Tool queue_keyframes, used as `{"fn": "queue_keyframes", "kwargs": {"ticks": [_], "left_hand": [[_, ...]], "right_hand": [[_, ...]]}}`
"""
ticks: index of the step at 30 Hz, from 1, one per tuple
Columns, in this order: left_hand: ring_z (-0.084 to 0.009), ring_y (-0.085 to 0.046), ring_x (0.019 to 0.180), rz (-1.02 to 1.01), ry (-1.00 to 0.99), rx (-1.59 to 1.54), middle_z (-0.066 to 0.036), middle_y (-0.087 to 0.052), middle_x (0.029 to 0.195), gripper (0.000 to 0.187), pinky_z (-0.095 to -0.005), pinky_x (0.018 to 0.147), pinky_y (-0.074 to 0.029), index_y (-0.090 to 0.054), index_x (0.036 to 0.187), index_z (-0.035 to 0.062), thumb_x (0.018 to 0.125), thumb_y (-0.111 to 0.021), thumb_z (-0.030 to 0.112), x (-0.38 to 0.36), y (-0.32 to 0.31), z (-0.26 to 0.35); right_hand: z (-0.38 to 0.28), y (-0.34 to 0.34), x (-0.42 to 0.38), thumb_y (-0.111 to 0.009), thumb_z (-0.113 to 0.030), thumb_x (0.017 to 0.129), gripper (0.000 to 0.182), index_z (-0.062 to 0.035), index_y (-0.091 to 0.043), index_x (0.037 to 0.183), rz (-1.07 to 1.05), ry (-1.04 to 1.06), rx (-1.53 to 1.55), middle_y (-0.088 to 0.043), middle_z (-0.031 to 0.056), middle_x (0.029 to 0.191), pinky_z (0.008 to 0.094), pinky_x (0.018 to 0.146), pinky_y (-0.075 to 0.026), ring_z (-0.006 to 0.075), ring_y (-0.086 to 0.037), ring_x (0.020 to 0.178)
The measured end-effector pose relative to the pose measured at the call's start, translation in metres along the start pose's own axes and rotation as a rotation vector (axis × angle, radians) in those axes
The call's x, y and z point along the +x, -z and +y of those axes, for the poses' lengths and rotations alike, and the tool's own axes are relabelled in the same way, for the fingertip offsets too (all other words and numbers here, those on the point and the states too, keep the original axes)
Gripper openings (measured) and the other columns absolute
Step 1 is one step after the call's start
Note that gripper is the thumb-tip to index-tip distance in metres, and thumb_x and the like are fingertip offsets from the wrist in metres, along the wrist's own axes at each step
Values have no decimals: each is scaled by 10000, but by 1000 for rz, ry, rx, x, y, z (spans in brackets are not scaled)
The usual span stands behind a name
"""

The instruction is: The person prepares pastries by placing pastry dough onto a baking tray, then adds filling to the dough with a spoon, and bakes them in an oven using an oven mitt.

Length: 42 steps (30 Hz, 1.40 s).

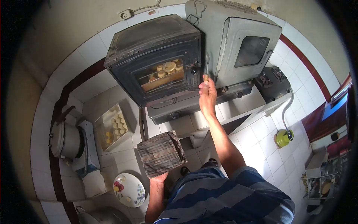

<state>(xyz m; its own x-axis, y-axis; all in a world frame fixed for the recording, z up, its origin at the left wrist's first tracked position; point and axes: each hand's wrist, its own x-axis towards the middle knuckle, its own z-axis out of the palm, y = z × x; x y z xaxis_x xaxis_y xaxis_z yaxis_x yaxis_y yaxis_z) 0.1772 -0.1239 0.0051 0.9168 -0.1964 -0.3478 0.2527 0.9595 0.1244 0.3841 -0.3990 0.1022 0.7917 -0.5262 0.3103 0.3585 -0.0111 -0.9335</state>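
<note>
My right hand (207, 98) is closed around the wooden handle of a slim metal utensil (207, 67), which points up between the two ovens; its head is too small to name. Just to its left is the dark oven (156, 56), its door closed. Round golden pastries (169, 67) show through the window, on a tray. My left hand (159, 179) grips the lower edge of a folded brown striped cloth (161, 154) in front of the oven, with its fingers partly hidden under the fabric.
A grey oven (244, 48) stands to the right, beside a gas burner (274, 80). At left are a tray (128, 136) of pale dough pieces and a lidded pot (69, 140). A floral plate (128, 199) lies lower left; a green gas cylinder (282, 139) stands right.
</note>
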Motion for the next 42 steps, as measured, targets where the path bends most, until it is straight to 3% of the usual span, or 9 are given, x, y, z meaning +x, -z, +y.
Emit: {"fn": "queue_keyframes", "kwargs": {"ticks": [2,5,13,14,17,24,34,38,42], "left_hand": [[-382,-536,1319,28,6,-20,-158,-561,1448,562,-577,1116,-437,-538,1425,76,1014,-490,456,-3,1,3],[-382,-532,1323,74,2,-50,-157,-557,1453,566,-578,1116,-435,-536,1428,80,1014,-484,463,-8,1,6],[-381,-522,1333,181,-23,-103,-155,-546,1464,578,-581,1118,-431,-532,1434,89,1015,-468,481,-14,-7,9],[-381,-520,1334,193,-29,-109,-155,-545,1465,579,-581,1119,-430,-531,1435,90,1015,-466,484,-13,-8,9],[-384,-511,1342,224,-39,-128,-152,-532,1477,592,-584,1121,-425,-524,1445,104,1017,-442,504,-7,-1,7],[-385,-516,1336,91,-20,-35,-156,-541,1466,587,-582,1128,-417,-525,1445,101,1018,-438,494,-1,16,-2],[-385,-516,1339,103,69,-18,-160,-551,1460,638,-581,1144,-392,-525,1443,70,990,-465,516,19,25,-27],[-385,-515,1341,-18,138,-80,-165,-554,1456,654,-579,1151,-382,-525,1441,65,978,-478,525,31,25,-40],[-355,-511,1354,-85,173,-42,-139,-554,1466,569,-553,1162,-381,-552,1423,86,1006,-483,466,35,14,-54]], "right_hand": [[-1,2,0,-463,-312,1098,385,-47,-519,1373,-3,-94,-31,-588,64,1032,292,762,-507,121,-564,875],[9,0,2,-462,-284,1099,365,-35,-513,1361,86,153,-229,-589,65,995,291,725,-497,121,-558,839],[0,-28,22,-580,-357,1049,360,-11,-537,1140,144,26,46,-555,19,850,294,688,-461,101,-519,738],[3,-32,30,-651,-339,1014,303,-76,-516,1083,158,28,118,-525,-31,747,203,474,-344,26,-420,563],[-16,-41,31,-701,-335,983,331,-75,-511,1057,158,-101,172,-514,-38,715,202,456,-327,21,-416,548],[-13,-46,39,-746,-271,949,261,-71,-581,928,179,49,87,-520,-45,739,218,567,-373,44,-458,654],[-31,-22,29,-693,-346,983,370,-31,-588,1147,97,279,-251,-533,-14,838,294,700,-418,94,-478,780],[-3,24,18,-611,-374,1029,301,-87,-600,1118,50,-49,-38,-541,-22,796,191,512,-351,21,-422,606],[-17,22,18,-672,-380,995,347,-45,-598,1041,-45,-15,-121,-578,0,763,274,638,-448,102,-553,698]]}}
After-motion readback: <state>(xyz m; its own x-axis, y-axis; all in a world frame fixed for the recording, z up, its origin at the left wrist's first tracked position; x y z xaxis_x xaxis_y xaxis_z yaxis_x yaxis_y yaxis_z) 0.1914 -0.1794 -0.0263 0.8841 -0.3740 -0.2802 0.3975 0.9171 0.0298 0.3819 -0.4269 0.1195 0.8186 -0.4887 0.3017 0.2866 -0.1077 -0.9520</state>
